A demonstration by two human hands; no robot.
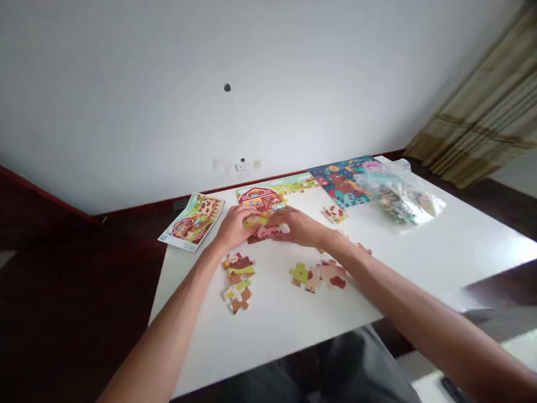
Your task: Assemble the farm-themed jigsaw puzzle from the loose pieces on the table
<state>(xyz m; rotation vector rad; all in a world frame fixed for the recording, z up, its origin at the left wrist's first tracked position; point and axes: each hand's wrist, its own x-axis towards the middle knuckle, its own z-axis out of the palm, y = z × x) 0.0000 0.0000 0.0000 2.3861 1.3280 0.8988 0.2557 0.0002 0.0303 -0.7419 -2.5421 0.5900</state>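
Pale wall (168, 101), white sockets (257, 163) low on it, patterned beige curtain (482, 106) at right

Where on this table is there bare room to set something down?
The white table shows bare room between the left loose pieces and right loose pieces, and right of the plastic bag. It is crowded around the left hand and right hand, at the farm puzzle.

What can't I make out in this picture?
In the head view:
Any grip of the left hand and right hand on the puzzle section: hidden beneath them.
Loose pieces beyond the right forearm: partly hidden by it.
Shapes inside the plastic bag: obscured by crinkled plastic.
Leaflet lettering: too small.
Curtain: cut off by right edge.
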